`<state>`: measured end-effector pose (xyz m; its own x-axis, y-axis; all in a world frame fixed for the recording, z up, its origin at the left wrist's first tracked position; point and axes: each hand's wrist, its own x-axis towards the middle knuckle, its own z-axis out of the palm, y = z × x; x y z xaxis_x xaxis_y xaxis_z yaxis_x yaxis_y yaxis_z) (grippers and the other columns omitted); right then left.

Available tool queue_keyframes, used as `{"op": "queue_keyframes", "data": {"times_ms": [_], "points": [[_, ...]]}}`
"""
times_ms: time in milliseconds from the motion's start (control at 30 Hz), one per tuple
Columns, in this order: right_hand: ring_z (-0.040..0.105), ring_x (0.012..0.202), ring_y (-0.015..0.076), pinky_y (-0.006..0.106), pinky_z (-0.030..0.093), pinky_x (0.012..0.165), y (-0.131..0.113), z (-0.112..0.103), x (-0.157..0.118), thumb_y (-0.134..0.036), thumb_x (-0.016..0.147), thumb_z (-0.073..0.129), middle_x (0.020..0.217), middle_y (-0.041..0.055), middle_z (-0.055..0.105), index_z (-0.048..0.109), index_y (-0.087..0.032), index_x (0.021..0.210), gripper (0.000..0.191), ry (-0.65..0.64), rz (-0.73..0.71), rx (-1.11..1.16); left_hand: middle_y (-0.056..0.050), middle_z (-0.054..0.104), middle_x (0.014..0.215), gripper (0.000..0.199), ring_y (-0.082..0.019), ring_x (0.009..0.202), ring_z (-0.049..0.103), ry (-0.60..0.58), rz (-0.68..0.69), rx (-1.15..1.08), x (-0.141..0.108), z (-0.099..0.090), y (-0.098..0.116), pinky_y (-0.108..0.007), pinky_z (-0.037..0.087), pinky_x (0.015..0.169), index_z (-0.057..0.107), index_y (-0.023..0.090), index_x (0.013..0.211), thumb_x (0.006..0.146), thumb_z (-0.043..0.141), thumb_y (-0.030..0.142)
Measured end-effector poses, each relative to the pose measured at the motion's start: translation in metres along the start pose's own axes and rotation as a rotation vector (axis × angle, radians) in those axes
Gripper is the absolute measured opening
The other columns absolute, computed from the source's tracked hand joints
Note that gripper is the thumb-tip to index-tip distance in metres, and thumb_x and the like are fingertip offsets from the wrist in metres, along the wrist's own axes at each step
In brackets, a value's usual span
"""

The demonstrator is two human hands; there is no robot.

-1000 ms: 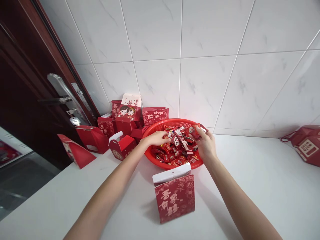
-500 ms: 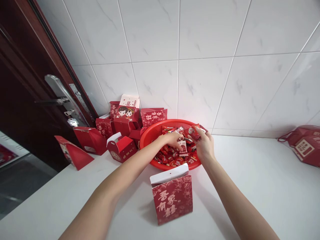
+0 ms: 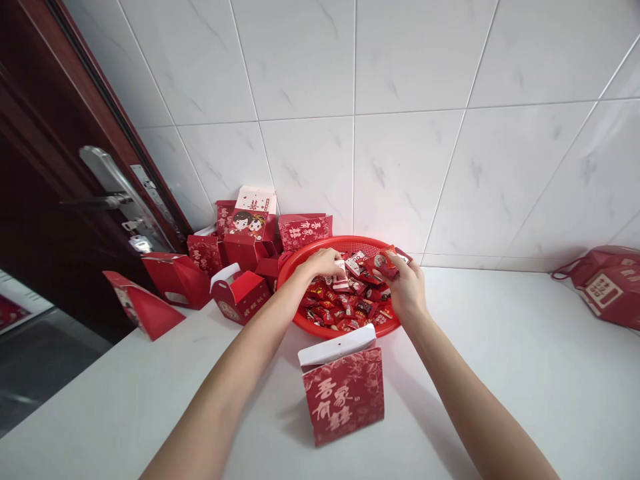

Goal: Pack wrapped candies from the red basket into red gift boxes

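Note:
A red plastic basket full of small wrapped candies stands against the wall. My left hand is over its left part, fingers closed on a white-and-red candy packet. At the basket's right rim, my right hand grips red-wrapped candies between thumb and fingers; its palm hides how many. In front of the basket a red gift box with white lettering stands upright, its white top flap raised.
Several red gift boxes cluster left of the basket, including a small handled one and a wedge-shaped one. A red bag-like box sits far right on the white table. A dark door is at left.
My left hand has moved left across the basket with the white-and-red candy packet. My right hand keeps its grip on the red candies, almost in place. The view has shifted slightly.

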<state>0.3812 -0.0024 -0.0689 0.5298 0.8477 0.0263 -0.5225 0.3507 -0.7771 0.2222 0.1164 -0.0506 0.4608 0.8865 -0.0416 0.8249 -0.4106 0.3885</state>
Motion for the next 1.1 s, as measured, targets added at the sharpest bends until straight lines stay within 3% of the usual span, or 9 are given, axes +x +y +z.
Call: {"op": "queue_keyframes", "data": {"times_ms": [233,433,567,767,900,1100], "points": [[0.068,0.074,0.0167,0.03,0.061,0.067,0.0,-0.001,0.0,-0.03,0.063,0.081,0.082,0.0005,0.071,0.064,-0.02,0.074,0.023,0.001,0.004,-0.017,-0.012,0.076,0.095,0.014,-0.029,0.09,0.069,0.169,-0.205,0.207,-0.002,-0.002,0.003,-0.03,0.045,0.065,0.067,0.021,0.075,0.062,0.071,0.026],[0.068,0.075,0.0168,0.028,0.061,0.064,0.001,0.0,0.001,-0.03,0.063,0.08,0.081,0.0001,0.071,0.063,-0.02,0.073,0.022,0.012,-0.004,-0.021,-0.012,0.075,0.103,0.025,-0.03,0.099,0.067,0.212,-0.129,0.191,0.005,0.005,-0.006,-0.031,0.048,0.074,0.071,0.02,0.091,0.068,0.071,0.028],[0.067,0.074,0.0167,0.027,0.061,0.061,0.0,0.001,-0.001,-0.029,0.061,0.08,0.078,0.0,0.069,0.064,-0.02,0.072,0.022,0.021,-0.003,-0.008,-0.011,0.073,0.118,0.039,-0.028,0.109,0.065,0.26,-0.068,0.037,0.01,0.008,-0.011,-0.031,0.049,0.085,0.07,0.019,0.109,0.072,0.074,0.028],[0.066,0.072,0.0157,0.027,0.061,0.06,-0.001,0.001,-0.001,-0.03,0.059,0.081,0.078,0.0,0.069,0.062,-0.02,0.07,0.024,0.021,-0.003,-0.01,-0.01,0.078,0.105,0.02,-0.025,0.099,0.07,0.331,0.051,-0.157,0.013,0.008,-0.008,-0.032,0.052,0.087,0.075,0.017,0.094,0.078,0.066,0.014],[0.065,0.07,0.0154,0.027,0.061,0.061,-0.001,0.001,-0.001,-0.029,0.059,0.081,0.077,-0.0001,0.069,0.063,-0.02,0.069,0.023,0.011,0.01,0.0,-0.007,0.079,0.096,0.023,-0.023,0.09,0.072,0.241,0.144,-0.175,0.011,0.01,-0.003,-0.03,0.053,0.081,0.076,0.016,0.089,0.078,0.058,0.008],[0.066,0.068,0.0158,0.03,0.062,0.062,-0.001,0.001,-0.001,-0.03,0.057,0.082,0.076,0.0,0.07,0.066,-0.018,0.074,0.026,-0.006,0.015,0.005,-0.002,0.079,0.097,0.026,-0.02,0.091,0.071,-0.08,0.361,-0.067,0.009,0.022,0.004,-0.026,0.052,0.082,0.078,0.019,0.096,0.073,0.066,0.013]]}}
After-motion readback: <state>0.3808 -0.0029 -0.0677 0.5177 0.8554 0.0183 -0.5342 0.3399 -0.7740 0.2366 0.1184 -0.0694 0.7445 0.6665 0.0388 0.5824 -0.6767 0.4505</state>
